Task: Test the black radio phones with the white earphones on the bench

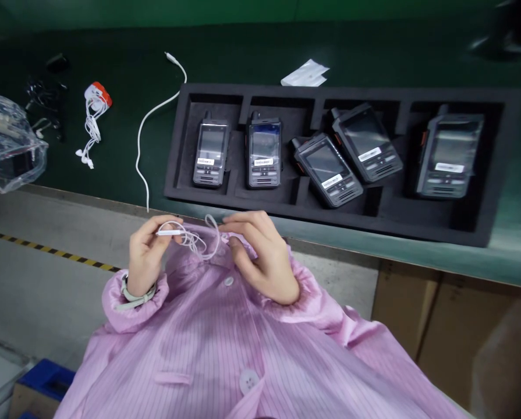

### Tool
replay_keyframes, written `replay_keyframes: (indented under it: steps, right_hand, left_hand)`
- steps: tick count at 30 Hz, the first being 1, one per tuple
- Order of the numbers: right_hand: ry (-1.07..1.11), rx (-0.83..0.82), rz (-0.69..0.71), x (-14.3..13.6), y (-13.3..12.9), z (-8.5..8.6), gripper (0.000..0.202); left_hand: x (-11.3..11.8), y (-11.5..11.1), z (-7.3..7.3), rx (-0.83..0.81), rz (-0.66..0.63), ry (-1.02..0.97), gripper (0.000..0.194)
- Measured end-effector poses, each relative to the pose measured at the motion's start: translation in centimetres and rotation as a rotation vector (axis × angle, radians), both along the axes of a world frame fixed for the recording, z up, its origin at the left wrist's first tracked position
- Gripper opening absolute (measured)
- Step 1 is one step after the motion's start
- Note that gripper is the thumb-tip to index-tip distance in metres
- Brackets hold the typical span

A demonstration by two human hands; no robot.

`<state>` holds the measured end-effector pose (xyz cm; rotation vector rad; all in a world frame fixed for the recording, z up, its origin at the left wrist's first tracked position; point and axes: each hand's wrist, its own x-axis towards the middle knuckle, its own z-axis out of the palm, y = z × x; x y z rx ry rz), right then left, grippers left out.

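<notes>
In front of my chest, a tangle of white wired earphones [194, 243] hangs between my two hands. My left hand [149, 247] pinches its slim white inline control [169, 233] between thumb and fingers. On the other side of the coil, my right hand [264, 253] is curled, with thumb and fingers closing on the white cord; its exact grip is partly hidden. Both hands are just short of the table's front edge. Beyond them, a black foam tray [173, 174] holds several handheld radios with screens, among them a radio [211, 152] at the left end.
A white cable [143, 125] lies left of the tray. Farther left are earphones with an orange piece [98, 93], black cords [46, 96] and a clear plastic bag [13, 145]. A white plastic wrapper [306, 74] lies behind the tray. Cardboard boxes [406, 302] stand under the table.
</notes>
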<state>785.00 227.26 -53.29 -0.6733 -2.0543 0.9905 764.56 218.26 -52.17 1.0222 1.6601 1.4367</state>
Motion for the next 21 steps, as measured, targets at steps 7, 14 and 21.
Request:
replay_keyframes:
  steps: [7,14,21]
  right_hand:
    - [0.055,-0.267,0.3,-3.1,0.9,-1.6,0.03]
    - [0.161,-0.547,0.379,-2.0,2.1,-2.1,0.033]
    - [0.379,-0.87,0.064,-1.6,0.8,-2.4,0.021]
  left_hand:
    - [1.6,0.7,0.1,0.042,-0.014,-0.105,0.022]
    - [1.7,1.9,-0.2,0.135,0.122,-0.478,0.056]
    - [1.2,2.4,-0.2,0.146,0.205,-0.684,0.038]
